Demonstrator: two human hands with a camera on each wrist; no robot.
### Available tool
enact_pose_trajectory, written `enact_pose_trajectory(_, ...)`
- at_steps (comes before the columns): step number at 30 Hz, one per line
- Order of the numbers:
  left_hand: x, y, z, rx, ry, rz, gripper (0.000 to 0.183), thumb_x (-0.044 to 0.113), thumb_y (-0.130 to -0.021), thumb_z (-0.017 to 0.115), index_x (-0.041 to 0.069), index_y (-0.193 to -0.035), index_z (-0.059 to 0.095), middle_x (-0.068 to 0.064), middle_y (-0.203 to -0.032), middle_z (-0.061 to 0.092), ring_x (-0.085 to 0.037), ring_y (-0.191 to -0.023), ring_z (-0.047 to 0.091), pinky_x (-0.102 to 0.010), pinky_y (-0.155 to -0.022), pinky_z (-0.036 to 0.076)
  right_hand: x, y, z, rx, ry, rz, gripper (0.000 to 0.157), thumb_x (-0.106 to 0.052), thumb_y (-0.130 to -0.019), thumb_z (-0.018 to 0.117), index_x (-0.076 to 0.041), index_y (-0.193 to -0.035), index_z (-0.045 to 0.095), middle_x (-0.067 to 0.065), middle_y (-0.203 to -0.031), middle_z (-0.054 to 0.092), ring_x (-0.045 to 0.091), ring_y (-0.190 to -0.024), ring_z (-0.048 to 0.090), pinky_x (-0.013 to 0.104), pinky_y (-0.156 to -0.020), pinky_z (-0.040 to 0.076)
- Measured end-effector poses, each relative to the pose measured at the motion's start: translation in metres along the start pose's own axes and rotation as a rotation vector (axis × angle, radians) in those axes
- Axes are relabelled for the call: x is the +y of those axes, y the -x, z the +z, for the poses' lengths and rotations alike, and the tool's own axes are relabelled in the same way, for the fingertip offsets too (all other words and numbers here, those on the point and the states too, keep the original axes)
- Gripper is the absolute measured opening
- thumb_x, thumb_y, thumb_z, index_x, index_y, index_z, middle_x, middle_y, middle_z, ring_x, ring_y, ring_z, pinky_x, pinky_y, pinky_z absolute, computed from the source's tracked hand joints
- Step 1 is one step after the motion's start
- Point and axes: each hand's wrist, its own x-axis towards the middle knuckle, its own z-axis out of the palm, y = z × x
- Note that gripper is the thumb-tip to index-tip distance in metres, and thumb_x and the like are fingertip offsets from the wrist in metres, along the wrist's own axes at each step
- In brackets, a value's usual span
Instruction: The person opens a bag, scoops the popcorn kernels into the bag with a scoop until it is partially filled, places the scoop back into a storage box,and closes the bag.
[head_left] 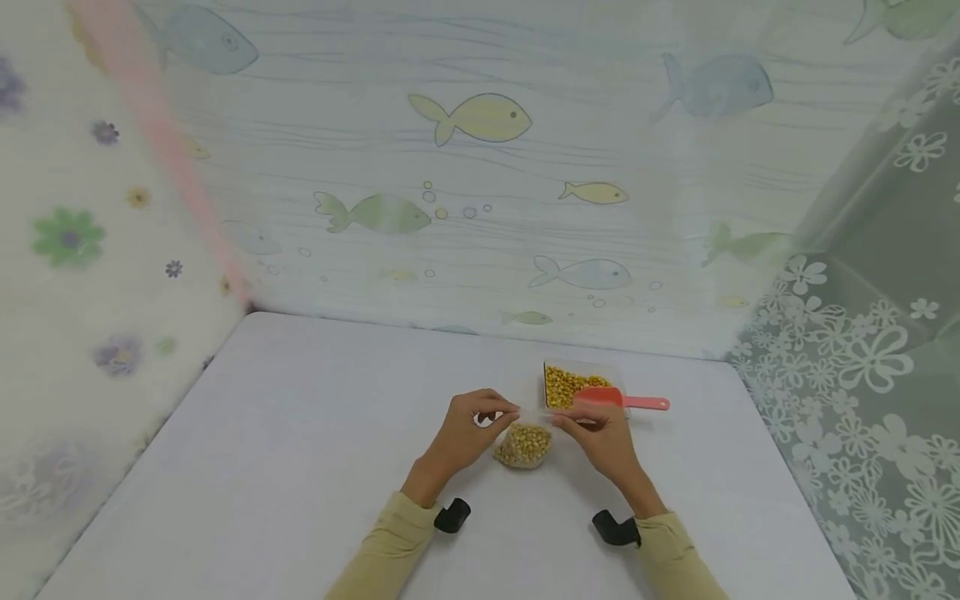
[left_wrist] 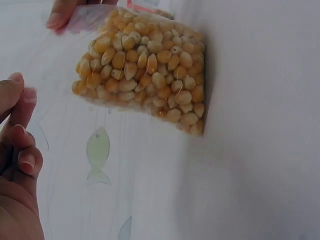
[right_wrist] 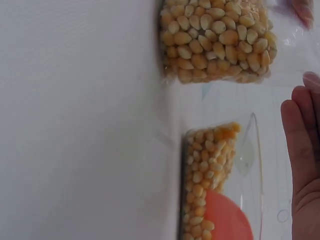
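Note:
A clear plastic bag (head_left: 524,446) filled with corn kernels stands on the white table between the two hands. My left hand (head_left: 467,429) pinches the left end of the bag's top edge between thumb and fingertips. At the opposite end of that edge, my right hand (head_left: 597,437) pinches the plastic in the same way. In the left wrist view the kernels in the bag (left_wrist: 145,70) fill its lower part, with slack clear film above. The right wrist view shows the upper film stretching from the bag (right_wrist: 217,42) toward the fingers.
Behind the right hand sits a clear box (head_left: 545,385) of corn kernels. A red scoop (head_left: 600,396) lies in it, its handle sticking out to the right. Fish-patterned fabric (head_left: 480,208) hangs behind the table (head_left: 300,400).

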Motion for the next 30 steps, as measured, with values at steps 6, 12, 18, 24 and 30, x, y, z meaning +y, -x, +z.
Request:
enact_pose_trajectory(6, 0.017, -0.002, -0.006, 0.022, -0.002, 0.017, 0.008, -0.004, -0.087, 0.074, 0.0, -0.092, 0.079, -0.01, -0.078, 0.07, -0.009, -0.064, 0.041, -0.03, -0.057, 0.039, -0.01, 0.005, -0.009, 0.007, 0.022, -0.013, 0.009, 0.009, -0.087, 0.072, 0.013, -0.095, 0.075, 0.025, -0.09, 0.074, -0.003, -0.08, 0.068, 0.017, -0.067, 0.055)
enact_pose_trajectory(12, 0.027, -0.009, 0.001, 0.036, 0.005, 0.038, 0.008, -0.005, -0.087, 0.074, 0.0, -0.091, 0.079, -0.01, -0.077, 0.068, -0.022, -0.063, 0.043, -0.034, -0.057, 0.04, 0.001, 0.002, -0.02, 0.07, 0.055, 0.027, 0.009, 0.01, -0.084, 0.075, 0.012, -0.092, 0.076, 0.023, -0.088, 0.075, -0.006, -0.076, 0.067, 0.017, -0.065, 0.056)
enact_pose_trajectory(18, 0.004, -0.018, 0.019, 0.037, 0.011, -0.028, 0.007, -0.001, -0.089, 0.074, -0.002, -0.094, 0.079, -0.01, -0.079, 0.069, -0.024, -0.065, 0.044, -0.022, -0.062, 0.034, 0.025, -0.006, -0.031, 0.13, 0.141, 0.177, 0.012, -0.002, -0.087, 0.078, 0.007, -0.096, 0.078, 0.013, -0.087, 0.076, -0.003, -0.066, 0.058, 0.017, -0.057, 0.049)
enact_pose_trajectory(24, -0.007, -0.028, 0.027, 0.07, 0.022, -0.011, 0.007, 0.006, -0.09, 0.075, 0.004, -0.095, 0.08, -0.006, -0.081, 0.071, -0.02, -0.065, 0.045, -0.024, -0.062, 0.035, 0.032, -0.012, -0.035, 0.154, 0.071, 0.147, 0.016, -0.005, -0.089, 0.077, 0.007, -0.099, 0.077, 0.018, -0.093, 0.077, 0.009, -0.068, 0.071, 0.024, -0.057, 0.056)
enact_pose_trajectory(30, -0.013, -0.03, 0.031, 0.074, 0.02, -0.032, 0.008, 0.013, -0.093, 0.075, 0.011, -0.097, 0.081, 0.0, -0.081, 0.071, -0.014, -0.065, 0.046, -0.024, -0.061, 0.037, 0.039, -0.012, -0.035, 0.167, 0.015, 0.105, 0.018, -0.008, -0.09, 0.077, 0.005, -0.101, 0.077, 0.012, -0.096, 0.078, 0.009, -0.075, 0.074, 0.03, -0.063, 0.06)
